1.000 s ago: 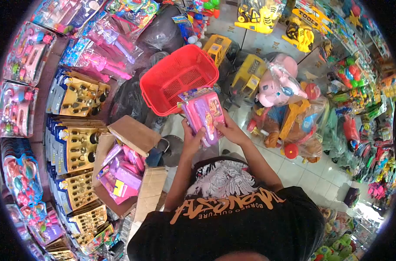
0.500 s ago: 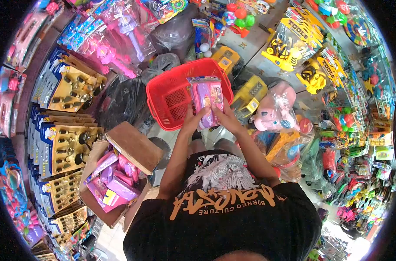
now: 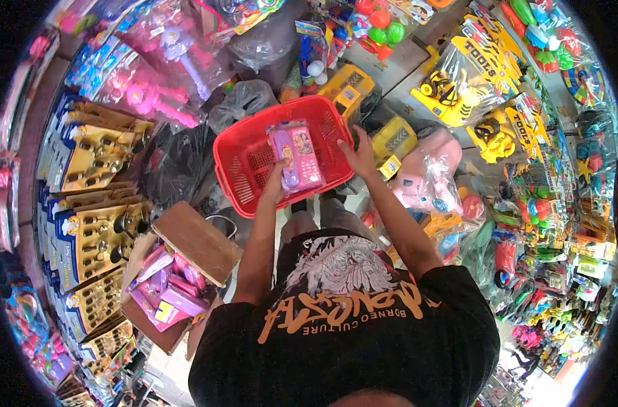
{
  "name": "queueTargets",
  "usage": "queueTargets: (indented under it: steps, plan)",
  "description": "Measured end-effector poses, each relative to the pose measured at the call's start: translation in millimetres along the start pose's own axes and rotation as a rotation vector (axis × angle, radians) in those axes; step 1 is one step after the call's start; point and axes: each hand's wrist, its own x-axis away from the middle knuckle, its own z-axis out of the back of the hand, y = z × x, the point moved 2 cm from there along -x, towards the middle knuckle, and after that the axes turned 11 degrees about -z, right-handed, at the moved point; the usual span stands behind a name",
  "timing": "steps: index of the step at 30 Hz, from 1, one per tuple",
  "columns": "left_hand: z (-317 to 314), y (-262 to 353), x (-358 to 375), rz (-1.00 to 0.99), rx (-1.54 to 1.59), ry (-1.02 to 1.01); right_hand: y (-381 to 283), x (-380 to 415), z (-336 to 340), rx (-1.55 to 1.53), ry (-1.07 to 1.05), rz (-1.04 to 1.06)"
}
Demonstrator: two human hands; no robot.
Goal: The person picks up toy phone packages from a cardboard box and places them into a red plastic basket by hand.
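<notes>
A pink and purple toy pack (image 3: 304, 161) in clear plastic lies in the red plastic basket (image 3: 229, 178), tilted slightly. My left hand (image 3: 276, 180) is closed on its near left edge, with the thumb over the wrapping. At the basket's right rim is my right hand (image 3: 358, 157), its thumb on the inner side and its fingers on the outer side, gripping the edge. Its fingertips are partly blurred. To the lower left stands an open cardboard box (image 3: 199, 234) full of similar pink and purple packs (image 3: 175, 292).
Kitchen play sets on cards (image 3: 108, 234) line the left side. Yellow toy boxes (image 3: 390, 146) and a bagged pink toy (image 3: 427, 169) sit right of the basket. Yellow tool sets (image 3: 451, 85) are at the upper right. Black plastic bags (image 3: 176, 163) lie to the left.
The toy pack, held in both hands over the basket before, is now lower inside it. My right hand has let go of it and shifted to the right rim.
</notes>
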Motion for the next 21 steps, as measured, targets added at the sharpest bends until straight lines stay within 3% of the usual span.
queueTargets:
  steps: [2,3,5,9,10,12,15,17,19,21]
  plan:
    - [-1.7,-8.6,-16.7,0.025,-0.051,-0.003,35.5,-15.6,-16.5,-0.017,-0.064,-0.23]
    - [-3.1,-10.6,-20.6,0.052,-0.096,-0.007,33.2,-15.2,-16.3,-0.03,-0.065,-0.24]
    - [-8.6,-18.8,-28.8,0.117,-0.161,0.008,32.0,-11.5,-22.8,-0.272,-0.293,-0.478]
    - [6.0,-44.2,-56.7,0.294,-0.376,0.055,70.4,-4.6,-39.4,-0.329,-0.358,-0.471]
    - [13.5,-54.9,-63.7,0.321,-0.388,0.046,73.0,0.1,-42.1,-0.211,-0.367,-0.422]
    - [23.0,-72.9,-77.4,0.213,-0.267,0.011,62.8,10.7,-41.5,-0.116,-0.31,-0.24]
    - [11.3,-83.1,-76.6,0.162,-0.281,0.074,63.2,21.8,-46.7,-0.19,-0.385,-0.342]
    - [12.7,-88.0,-79.8,0.222,-0.225,0.057,69.1,23.0,-47.5,-0.182,-0.386,-0.293]
    - [11.1,-94.6,-81.6,0.275,-0.166,0.047,70.4,26.1,-44.3,-0.227,-0.504,-0.459]
    - [13.9,-94.2,-82.1,0.264,-0.176,0.054,69.7,24.6,-42.0,-0.223,-0.536,-0.469]
